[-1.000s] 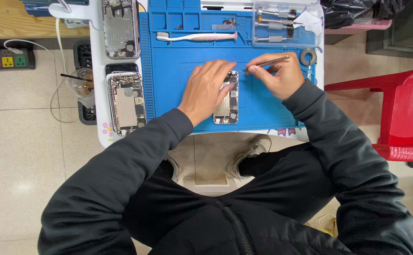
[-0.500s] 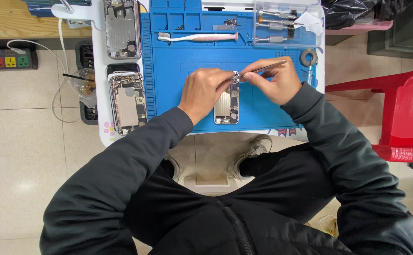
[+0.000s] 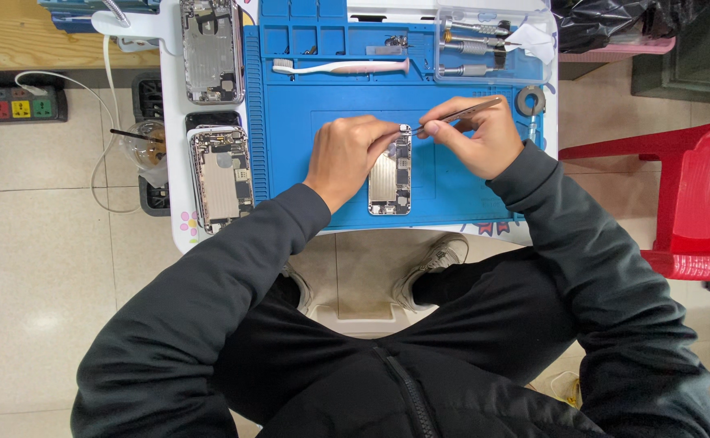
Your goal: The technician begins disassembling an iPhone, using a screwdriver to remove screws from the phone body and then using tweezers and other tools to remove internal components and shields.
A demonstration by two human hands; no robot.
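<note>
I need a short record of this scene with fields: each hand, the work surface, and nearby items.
left hand: rests on the opened phone, fingers at its top edge
right hand: holds tweezers, tips at the phone's top
surface: blue mat on a small white table
nearby: toothbrush, two more opened phones at left, red chair at right

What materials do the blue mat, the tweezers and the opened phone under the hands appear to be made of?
Blue mat: probably silicone or soft rubber, matte, with moulded compartments. Tweezers in the right hand: likely metal, thin with a pale sheen. Opened phone, steadied by the left hand: seemingly a metal shell, silvery plates and dark parts inside.
</note>
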